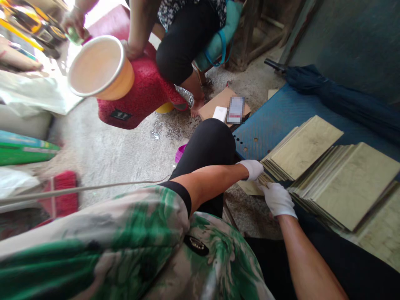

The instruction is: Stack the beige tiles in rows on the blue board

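the left arm [206, 183] reaches past a black-clad knee [209, 141]. the white-gloved left hand [250, 170] and right hand [277, 200] nearly meet, pinching a thin sheaf of pale sheets [265, 179] between them. stacks of mottled sheets [343, 185] sit just right of the hands, on a blue perforated board [259, 133] beyond them. open concrete floor [103, 154] lies left.

- No wording is reading clearly anywhere in this view.
- A small black label [120, 114] is sitting on the red stool [140, 93], its marks too small to read.
- A black oval badge [196, 245] is showing on the green-and-white shirt [93, 225], its lettering unreadable.
- A blurred-out packet [235, 109] is lying on the cardboard sheet [215, 104], its print hidden.
- A green box [25, 149] is carrying printing too blurred to read.
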A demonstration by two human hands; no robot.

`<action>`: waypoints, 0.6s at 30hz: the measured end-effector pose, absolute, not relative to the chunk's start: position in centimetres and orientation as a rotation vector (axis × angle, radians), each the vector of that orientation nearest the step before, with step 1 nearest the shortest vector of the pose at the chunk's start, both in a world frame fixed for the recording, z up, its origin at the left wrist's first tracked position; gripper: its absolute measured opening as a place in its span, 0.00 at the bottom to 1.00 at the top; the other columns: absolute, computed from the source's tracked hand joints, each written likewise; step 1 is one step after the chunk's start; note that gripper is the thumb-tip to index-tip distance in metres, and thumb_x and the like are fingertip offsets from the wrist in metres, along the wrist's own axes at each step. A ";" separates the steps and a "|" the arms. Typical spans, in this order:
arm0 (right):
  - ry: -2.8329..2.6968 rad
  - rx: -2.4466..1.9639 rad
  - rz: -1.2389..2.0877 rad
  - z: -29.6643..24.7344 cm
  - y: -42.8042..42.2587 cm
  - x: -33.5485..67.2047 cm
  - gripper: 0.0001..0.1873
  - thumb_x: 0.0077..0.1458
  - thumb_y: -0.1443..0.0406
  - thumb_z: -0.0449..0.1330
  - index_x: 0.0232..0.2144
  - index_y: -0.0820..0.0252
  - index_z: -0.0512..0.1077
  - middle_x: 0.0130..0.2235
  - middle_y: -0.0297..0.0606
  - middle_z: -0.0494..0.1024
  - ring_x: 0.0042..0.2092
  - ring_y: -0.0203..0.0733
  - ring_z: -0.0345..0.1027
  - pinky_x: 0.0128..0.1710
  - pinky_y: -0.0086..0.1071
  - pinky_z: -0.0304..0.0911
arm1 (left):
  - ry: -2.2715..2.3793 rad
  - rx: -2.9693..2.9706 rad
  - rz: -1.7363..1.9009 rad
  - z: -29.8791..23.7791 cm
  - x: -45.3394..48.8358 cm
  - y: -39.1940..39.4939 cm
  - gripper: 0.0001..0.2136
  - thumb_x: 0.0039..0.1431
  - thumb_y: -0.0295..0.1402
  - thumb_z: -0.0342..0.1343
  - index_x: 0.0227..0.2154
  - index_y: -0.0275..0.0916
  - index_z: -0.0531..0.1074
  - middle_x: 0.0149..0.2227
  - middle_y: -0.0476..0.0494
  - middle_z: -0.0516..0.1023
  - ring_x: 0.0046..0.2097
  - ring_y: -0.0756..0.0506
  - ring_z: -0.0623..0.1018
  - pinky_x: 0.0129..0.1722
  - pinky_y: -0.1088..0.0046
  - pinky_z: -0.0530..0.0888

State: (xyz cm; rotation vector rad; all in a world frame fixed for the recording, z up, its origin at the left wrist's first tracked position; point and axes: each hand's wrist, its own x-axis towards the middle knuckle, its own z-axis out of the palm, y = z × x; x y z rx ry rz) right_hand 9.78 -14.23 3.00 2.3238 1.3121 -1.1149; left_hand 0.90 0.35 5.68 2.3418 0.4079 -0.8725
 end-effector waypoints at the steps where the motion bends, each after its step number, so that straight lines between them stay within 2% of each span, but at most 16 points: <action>1: 1.308 2.328 -1.114 2.8 -14.3 9.7 0.20 0.64 0.54 0.51 0.43 0.57 0.78 0.43 0.47 0.77 0.44 0.46 0.73 0.43 0.34 0.63 | 0.434 2.330 -0.871 5.7 0.9 0.4 0.14 0.59 0.32 0.60 0.46 0.29 0.78 0.43 0.31 0.81 0.48 0.39 0.80 0.48 0.70 0.75; 4: 1.293 2.348 -1.115 2.3 -14.6 9.4 0.19 0.64 0.54 0.51 0.42 0.57 0.77 0.43 0.47 0.76 0.43 0.46 0.73 0.41 0.34 0.63 | 0.513 2.289 -0.908 5.6 0.9 0.6 0.18 0.57 0.35 0.63 0.48 0.29 0.77 0.44 0.30 0.81 0.49 0.39 0.80 0.49 0.71 0.75; 10: 1.298 2.421 -1.164 1.9 -15.4 9.2 0.17 0.63 0.55 0.52 0.39 0.56 0.78 0.43 0.45 0.77 0.44 0.46 0.73 0.42 0.33 0.63 | 0.528 2.263 -0.950 5.4 0.8 0.4 0.19 0.60 0.36 0.61 0.49 0.26 0.77 0.46 0.28 0.80 0.51 0.38 0.79 0.51 0.71 0.74; 13: 1.286 2.502 -1.184 2.1 -15.6 9.3 0.17 0.62 0.55 0.54 0.43 0.56 0.78 0.45 0.44 0.78 0.47 0.44 0.72 0.45 0.31 0.63 | 0.543 2.256 -0.953 5.4 0.8 0.3 0.20 0.59 0.36 0.61 0.50 0.25 0.76 0.46 0.28 0.80 0.51 0.37 0.79 0.51 0.70 0.74; 18: 1.210 2.661 -1.192 2.4 -16.3 10.5 0.23 0.62 0.52 0.52 0.48 0.58 0.78 0.47 0.43 0.79 0.49 0.44 0.72 0.48 0.31 0.64 | 0.598 2.246 -0.962 5.1 0.9 0.4 0.19 0.58 0.30 0.61 0.50 0.25 0.76 0.47 0.27 0.80 0.52 0.38 0.79 0.53 0.71 0.73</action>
